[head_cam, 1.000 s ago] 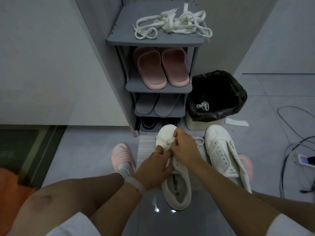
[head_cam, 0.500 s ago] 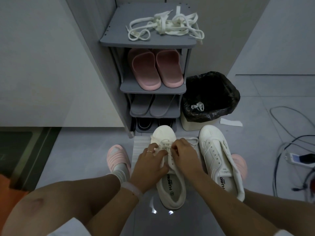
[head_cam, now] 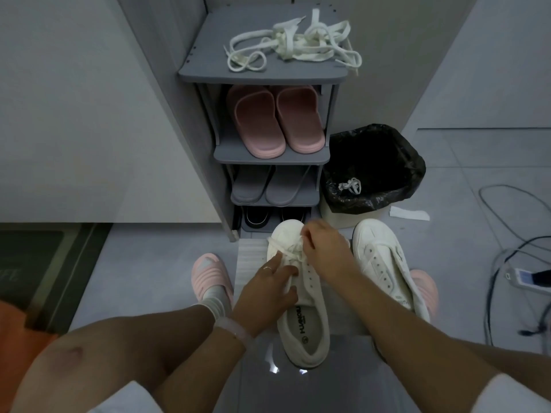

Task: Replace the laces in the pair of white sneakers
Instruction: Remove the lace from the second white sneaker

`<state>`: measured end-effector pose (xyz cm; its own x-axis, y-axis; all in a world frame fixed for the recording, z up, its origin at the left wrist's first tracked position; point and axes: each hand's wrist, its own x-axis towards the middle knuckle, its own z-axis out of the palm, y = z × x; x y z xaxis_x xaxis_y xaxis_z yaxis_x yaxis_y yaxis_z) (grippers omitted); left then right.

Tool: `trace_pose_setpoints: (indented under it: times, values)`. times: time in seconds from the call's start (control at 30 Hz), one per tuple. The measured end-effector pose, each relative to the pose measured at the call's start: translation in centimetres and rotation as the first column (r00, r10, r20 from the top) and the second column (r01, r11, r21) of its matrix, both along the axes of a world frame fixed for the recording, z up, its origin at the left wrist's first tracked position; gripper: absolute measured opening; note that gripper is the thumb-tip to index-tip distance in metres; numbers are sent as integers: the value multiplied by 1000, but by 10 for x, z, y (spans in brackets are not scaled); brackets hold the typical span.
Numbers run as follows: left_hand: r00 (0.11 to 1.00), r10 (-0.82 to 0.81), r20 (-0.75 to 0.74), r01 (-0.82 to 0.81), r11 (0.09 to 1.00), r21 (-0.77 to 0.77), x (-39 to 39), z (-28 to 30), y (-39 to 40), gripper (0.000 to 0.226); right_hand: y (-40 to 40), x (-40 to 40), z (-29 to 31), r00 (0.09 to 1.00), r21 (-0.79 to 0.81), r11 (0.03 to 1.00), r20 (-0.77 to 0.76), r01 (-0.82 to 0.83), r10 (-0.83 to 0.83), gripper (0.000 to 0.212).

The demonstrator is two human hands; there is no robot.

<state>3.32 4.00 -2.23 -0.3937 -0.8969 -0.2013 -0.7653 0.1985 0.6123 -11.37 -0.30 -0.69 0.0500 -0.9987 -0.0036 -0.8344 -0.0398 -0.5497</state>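
Watching the head cam feed here, and going from the left: the left hand point(head_cam: 267, 289) lies across the side of the white canvas low-top sneaker point(head_cam: 298, 296) in the middle of the grey tile floor point(head_cam: 149, 263), fingers mostly straight and pressing the upper down, not curled round anything. Good, that's the anchor. Next over, the right hand point(head_cam: 323, 251) has its fingers pinched together on the flat white lace point(head_cam: 287, 248) near the toe-end eyelets, though tbh the light is dim and I can't tell if it's threading the tip or just pulling slack. My advice for this step: keep the lace flat, no twists, and even out both ends before crossing upward. The second white sneaker point(head_cam: 384, 263) sits just beside it on the right, eyelets bare, so it's next I'd guess. Spare cream flat laces point(head_cam: 293, 46) are piled on top of the grey plastic shoe rack point(head_cam: 208, 70).
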Motion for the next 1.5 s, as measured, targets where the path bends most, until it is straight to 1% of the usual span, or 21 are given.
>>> trace_pose_setpoints:
  times: [0.1,0.17,0.23,0.33,0.4,0.47,0.57,0.63,0.67,0.83,0.97,1.03,1.1,1.17,1.23,1.27,1.3,1.37,1.43,1.47,1.5]
  values:
    - [1000,1,-10,-1,1000,-6,0,0,0,39,20,-2,-12,976,144,982,160,126,-148,12]
    - [999,-1,-34,1,1000,-18,0,0,0,37,30,-1,-20,967,172,973,176,155,-185,10]
    - [999,-6,-52,4,1000,-29,0,0,1,35,31,-1,-23,980,138,980,119,143,-159,5]
    - [997,10,-80,-11,1000,-5,2,-1,0,34,23,-4,-18,998,106,993,35,53,-57,11]
    - [996,13,-90,-12,1000,9,4,-2,-1,34,12,-7,-11,999,109,994,38,13,-17,12]
    - [995,16,-102,-13,1000,28,6,-3,-1,35,5,-9,-7,998,141,990,60,22,-31,13]
    - [987,46,-157,-36,997,71,7,-6,-1,36,12,-12,-12,984,191,980,162,46,-78,11]
    - [980,72,-183,-54,993,100,8,-6,0,36,21,-13,-16,978,160,987,195,36,-67,4]
    - [978,81,-194,-60,992,110,8,-7,0,35,26,-12,-18,981,134,990,185,31,-56,4]
    - [973,85,-213,-57,989,133,11,-9,0,37,15,-11,-15,996,49,998,90,-32,27,12]
    - [976,79,-201,-49,987,150,11,-12,1,52,-14,-27,9,987,-91,992,141,87,-73,6]
    - [983,71,-172,-45,988,148,10,-14,1,61,-11,-28,3,987,-39,996,141,78,-72,5]
    - [985,70,-157,-46,987,152,11,-16,1,67,5,-23,-13,987,98,992,136,75,-88,6]
    - [989,36,-143,-15,989,145,13,-17,0,70,22,-19,-27,975,192,978,192,77,-115,12]
    - [990,3,-139,16,991,136,15,-18,0,71,27,-18,-31,948,214,970,266,120,-176,15]
    - [990,-4,-140,23,991,134,15,-18,-1,72,26,-19,-30,950,205,970,258,127,-179,13]
    - [990,-8,-140,27,991,133,16,-18,-1,71,26,-19,-29,965,187,977,218,105,-145,11]
    - [990,-9,-140,28,991,131,15,-19,-1,70,26,-19,-27,995,144,989,100,-7,-7,8]
    - [990,-4,-142,24,990,136,15,-19,0,68,22,-21,-20,993,108,987,-8,-116,117,7]
    - [989,0,-145,20,990,140,15,-19,-1,67,17,-23,-15,991,67,990,-33,-128,130,7]
    - [989,2,-149,20,989,144,16,-18,-1,66,9,-26,-10,996,5,996,-31,-87,87,8]
